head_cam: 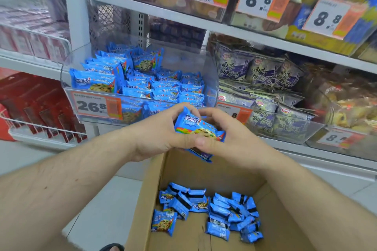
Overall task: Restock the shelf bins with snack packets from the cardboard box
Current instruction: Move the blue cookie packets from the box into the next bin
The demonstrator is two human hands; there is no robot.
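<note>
My left hand and right hand both grip a small stack of blue snack packets above the cardboard box, where more lie loose. The clear bin ahead holds many; purple packets fill its neighbour.

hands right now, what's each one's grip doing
Left hand: grips a stack of blue snack packets.
Right hand: grips the same stack from the other side.
</note>
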